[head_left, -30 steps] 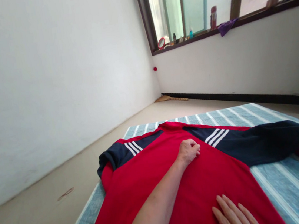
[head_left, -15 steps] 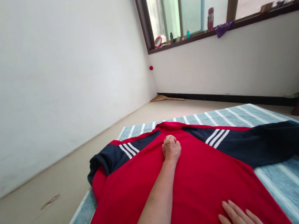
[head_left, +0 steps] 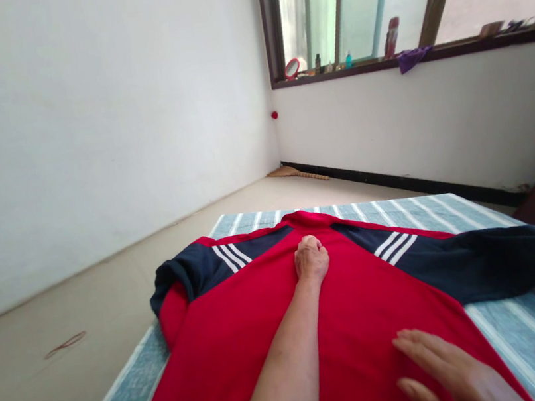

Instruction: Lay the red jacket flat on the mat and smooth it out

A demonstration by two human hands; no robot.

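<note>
A red jacket [head_left: 250, 350] with navy shoulders and sleeves and white stripes lies spread with its collar at the far end. Its left sleeve [head_left: 179, 281] is folded in, while the right sleeve [head_left: 488, 261] stretches out sideways. Just below the collar my left hand [head_left: 312, 259] is closed in a fist against the red cloth; whatever its fingers hold, if anything, is hidden. Over the lower right part of the jacket is my right hand [head_left: 448, 368], its fingers stretched out and thumb apart, holding nothing.
Beneath the jacket is a blue-and-white striped sheet [head_left: 533, 335]. A looped cord [head_left: 65, 344] lies on the floor at left. A broom [head_left: 298, 172] rests in the far corner. On the window sill stand a small round mirror [head_left: 292, 68], a bottle [head_left: 392, 38] and a purple cloth [head_left: 411, 59].
My right hand has risen off the cloth and turned, with its thumb now spread. My left fist stays at the same spot on the jacket. The view has shifted slightly.
</note>
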